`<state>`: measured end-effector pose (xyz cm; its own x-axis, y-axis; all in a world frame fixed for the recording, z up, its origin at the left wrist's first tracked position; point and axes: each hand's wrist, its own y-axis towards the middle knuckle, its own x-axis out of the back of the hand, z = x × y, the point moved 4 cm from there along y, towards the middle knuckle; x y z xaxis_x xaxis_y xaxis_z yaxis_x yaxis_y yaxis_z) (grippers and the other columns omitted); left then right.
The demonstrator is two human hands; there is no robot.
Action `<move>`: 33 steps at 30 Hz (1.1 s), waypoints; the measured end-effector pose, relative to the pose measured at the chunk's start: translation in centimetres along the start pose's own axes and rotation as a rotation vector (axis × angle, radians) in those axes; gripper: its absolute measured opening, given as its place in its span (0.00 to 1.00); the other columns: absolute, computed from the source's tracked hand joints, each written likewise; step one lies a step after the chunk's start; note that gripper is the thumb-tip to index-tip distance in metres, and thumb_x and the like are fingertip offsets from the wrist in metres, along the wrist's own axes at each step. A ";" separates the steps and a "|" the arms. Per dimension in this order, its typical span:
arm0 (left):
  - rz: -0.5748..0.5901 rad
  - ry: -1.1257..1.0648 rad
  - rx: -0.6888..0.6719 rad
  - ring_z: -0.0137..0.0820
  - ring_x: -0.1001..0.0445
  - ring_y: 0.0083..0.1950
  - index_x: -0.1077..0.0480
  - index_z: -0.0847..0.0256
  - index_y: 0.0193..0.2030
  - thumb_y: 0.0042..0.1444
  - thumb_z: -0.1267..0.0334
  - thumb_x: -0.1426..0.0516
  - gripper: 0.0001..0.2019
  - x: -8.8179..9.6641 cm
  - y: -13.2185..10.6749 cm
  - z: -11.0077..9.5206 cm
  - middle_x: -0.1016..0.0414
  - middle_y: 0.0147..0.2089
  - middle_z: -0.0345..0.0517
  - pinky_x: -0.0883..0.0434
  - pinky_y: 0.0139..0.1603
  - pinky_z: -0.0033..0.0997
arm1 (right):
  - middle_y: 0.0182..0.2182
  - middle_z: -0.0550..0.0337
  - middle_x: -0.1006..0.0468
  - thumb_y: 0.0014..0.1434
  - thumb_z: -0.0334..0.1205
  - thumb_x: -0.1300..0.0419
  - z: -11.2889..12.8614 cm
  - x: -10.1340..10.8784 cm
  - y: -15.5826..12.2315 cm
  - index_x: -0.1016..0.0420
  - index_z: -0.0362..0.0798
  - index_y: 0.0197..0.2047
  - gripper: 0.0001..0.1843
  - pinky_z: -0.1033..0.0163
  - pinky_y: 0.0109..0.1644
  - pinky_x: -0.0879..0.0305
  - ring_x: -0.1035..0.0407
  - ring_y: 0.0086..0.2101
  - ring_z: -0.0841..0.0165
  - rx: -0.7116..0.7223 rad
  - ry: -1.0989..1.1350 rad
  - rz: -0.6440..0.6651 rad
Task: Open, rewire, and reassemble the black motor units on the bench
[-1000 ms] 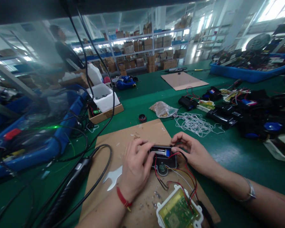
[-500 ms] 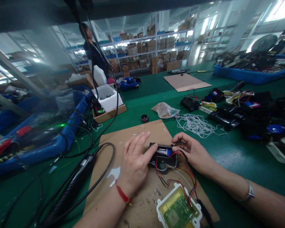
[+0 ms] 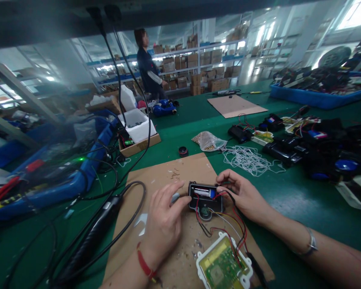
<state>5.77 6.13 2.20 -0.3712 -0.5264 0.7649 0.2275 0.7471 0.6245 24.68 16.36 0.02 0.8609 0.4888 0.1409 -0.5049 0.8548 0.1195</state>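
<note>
Open black housing, cell seated, wiring attached; work judged part-done.
You have the black plastic housing (image 3: 215, 205) on the cardboard sheet (image 3: 195, 165), close to that sheet's right edge, on the green table (image 3: 171, 140). Your right hand (image 3: 243, 196) grips the housing's right end between thumb and fingers; your left hand (image 3: 165, 220) is open, thumb at the left end, contact uncertain. Done, as judged: a battery cell (image 3: 202, 193) lies inside, and wires (image 3: 209, 235) lead towards the green circuit board (image 3: 224, 261). Left: no cover is on, and the board sits outside, nearer you. The housing's long axis runs left to right, its rounded lobe (image 3: 205, 214) pointing towards you, the cell's blue end right.
</note>
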 end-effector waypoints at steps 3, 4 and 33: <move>0.011 0.027 -0.001 0.43 0.35 0.57 0.29 0.60 0.49 0.57 0.79 0.51 0.18 0.0 0.0 0.2 0.33 0.57 0.55 0.35 0.51 0.50 | 0.32 0.60 0.31 0.57 0.44 0.39 -0.1 0.1 0.0 0.35 0.49 0.37 0.11 0.61 0.37 0.34 0.34 0.34 0.68 0.009 -0.009 0.000; 0.022 0.033 -0.005 0.44 0.36 0.57 0.28 0.60 0.49 0.57 0.79 0.51 0.18 0.0 -0.1 0.2 0.33 0.57 0.56 0.35 0.51 0.50 | 0.32 0.60 0.31 0.57 0.45 0.39 -0.1 0.1 0.0 0.35 0.49 0.37 0.11 0.61 0.37 0.34 0.34 0.34 0.68 0.010 -0.011 -0.002; 0.245 0.036 -0.086 0.45 0.44 0.65 0.33 0.58 0.57 0.59 0.77 0.52 0.21 -0.5 -2.6 -1.7 0.47 0.67 0.57 0.32 0.54 0.54 | 0.32 0.61 0.32 0.57 0.44 0.39 0.1 0.0 -0.1 0.35 0.49 0.37 0.11 0.62 0.35 0.35 0.34 0.33 0.68 -0.016 -0.002 0.017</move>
<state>6.93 3.74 0.49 -0.2634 -0.3492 0.8993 0.3834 0.8175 0.4298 24.69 16.27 0.14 0.8523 0.5026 0.1447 -0.5181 0.8493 0.1018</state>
